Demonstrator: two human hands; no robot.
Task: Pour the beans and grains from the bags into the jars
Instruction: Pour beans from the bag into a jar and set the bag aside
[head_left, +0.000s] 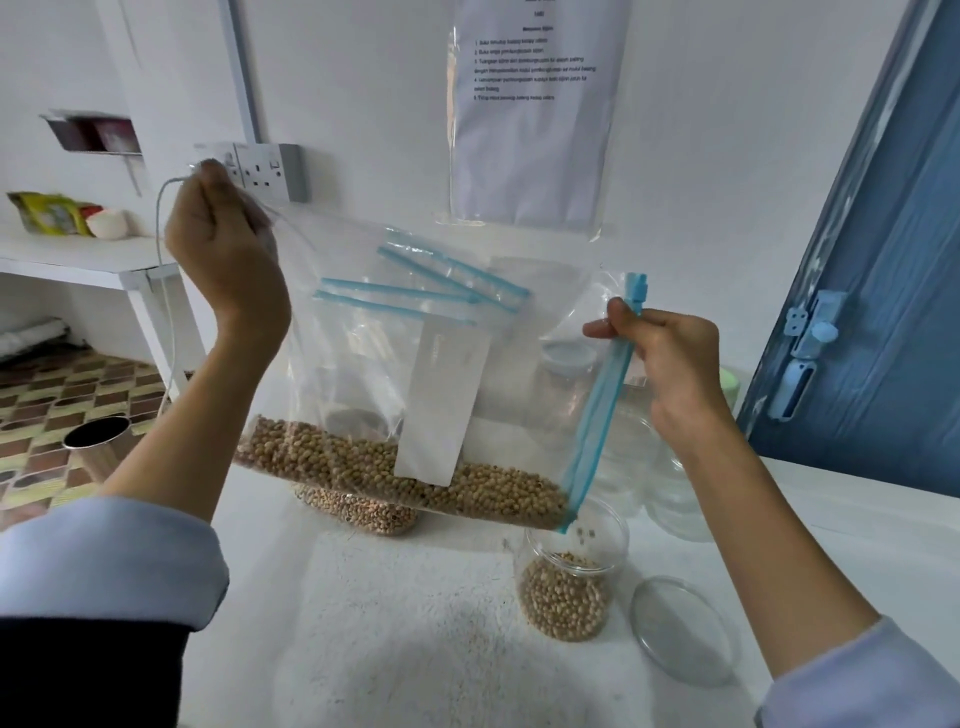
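Observation:
A large clear zip bag (415, 322) with a blue zip strip hangs tilted over the table, tan beans lying along its lower edge. My left hand (223, 249) pinches its upper left corner high up. My right hand (670, 353) grips the blue zip edge on the right. The bag's lowest corner sits just above an open clear jar (569, 582) about half full of beans, and a few beans are falling in. The jar's clear lid (685, 629) lies flat to its right. A second bag of beans (358, 512) lies on the table behind the held one.
Empty clear jars (670, 499) stand at the right behind the filling one, and a lidded container (569, 358) shows through the bag. A metal cup (98, 441) is at the left table edge. A white textured mat (415, 623) covers the table front. A blue door (883, 312) is at right.

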